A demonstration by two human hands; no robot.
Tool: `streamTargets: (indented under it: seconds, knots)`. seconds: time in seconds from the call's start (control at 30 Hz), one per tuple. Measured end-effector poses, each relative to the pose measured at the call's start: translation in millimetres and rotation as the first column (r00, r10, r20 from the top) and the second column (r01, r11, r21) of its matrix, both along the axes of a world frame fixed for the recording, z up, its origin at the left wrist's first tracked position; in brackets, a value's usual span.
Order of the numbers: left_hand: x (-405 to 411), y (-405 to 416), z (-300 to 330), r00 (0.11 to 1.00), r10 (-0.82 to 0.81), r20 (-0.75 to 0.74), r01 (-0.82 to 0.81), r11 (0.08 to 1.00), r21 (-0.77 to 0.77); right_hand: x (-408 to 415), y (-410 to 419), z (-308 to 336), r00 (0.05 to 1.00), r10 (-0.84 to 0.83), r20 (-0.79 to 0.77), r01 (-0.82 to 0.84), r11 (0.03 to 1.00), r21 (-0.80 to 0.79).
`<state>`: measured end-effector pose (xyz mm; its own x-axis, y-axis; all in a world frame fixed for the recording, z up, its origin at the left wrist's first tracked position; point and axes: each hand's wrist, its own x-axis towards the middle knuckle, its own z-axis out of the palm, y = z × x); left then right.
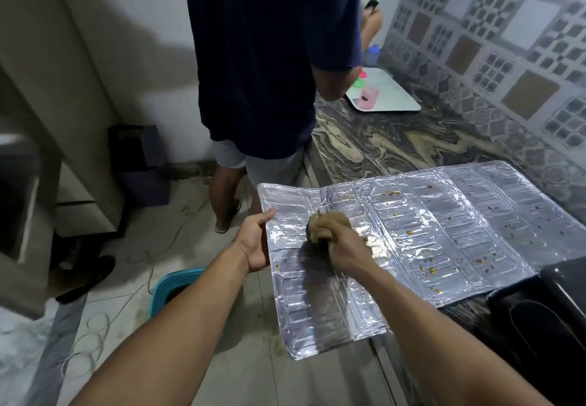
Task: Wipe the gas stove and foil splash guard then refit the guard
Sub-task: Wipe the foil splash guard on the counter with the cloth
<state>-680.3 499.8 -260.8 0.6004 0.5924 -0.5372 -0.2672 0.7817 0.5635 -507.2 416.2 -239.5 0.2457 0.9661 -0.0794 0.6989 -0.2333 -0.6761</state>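
Hands: left (253, 242) grips foil guard (412, 234), right (345, 251) clutches cloth (328, 226); person (269, 56) stands just beyond

No text, label, brand, number or sign can be read anywhere in this view.

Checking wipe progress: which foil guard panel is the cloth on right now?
The leftmost panel of the foil guard, overhanging the counter edge; the right hand presses the cloth there. The panels further right carry orange spatter.
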Motion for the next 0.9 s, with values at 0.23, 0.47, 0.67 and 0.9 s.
streamTargets:
  seconds: [0.23, 0.47, 0.67, 0.9]
  knots:
    - [0, 21, -4, 1.0, 0.003, 0.031, -0.003, 1.0, -0.024, 13, 33, 25, 0.911, -0.408, -0.067, 0.412, 0.907, 0.088]
    - [9, 30, -5, 0.995, 0.02, 0.101, -0.016, 0.999, -0.04, -32, 39, 16, 0.971, -0.078, -0.226, 0.082, 0.997, 0.01]
    - [5, 34, -10, 0.987, -0.024, 0.158, 0.039, 0.995, -0.093, -59, 25, 13, 0.924, 0.018, -0.382, 0.023, 0.995, 0.101]
    - [10, 33, 1, 0.98, 0.008, 0.199, 0.007, 0.997, -0.075, -26, 51, 13, 0.914, -0.292, -0.28, 0.343, 0.927, 0.154]
